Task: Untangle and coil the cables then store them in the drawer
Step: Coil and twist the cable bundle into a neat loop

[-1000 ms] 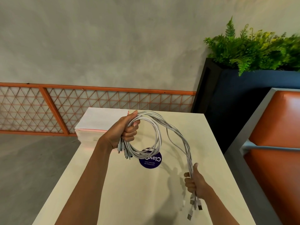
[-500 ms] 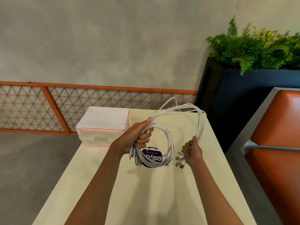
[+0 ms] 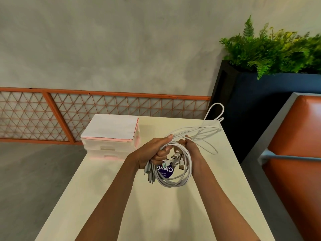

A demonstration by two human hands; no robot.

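While your left hand (image 3: 156, 153) and right hand (image 3: 189, 146) grip the cables (image 3: 172, 184) mid-frame, slack upper-right loops may spring loose.

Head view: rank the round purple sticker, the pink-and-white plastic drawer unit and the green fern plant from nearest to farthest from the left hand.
1. Round purple sticker: on the table, just under the left hand, seen through the white cable coil.
2. Pink-and-white plastic drawer unit: far left of the table.
3. Green fern plant: far right, beyond the table.
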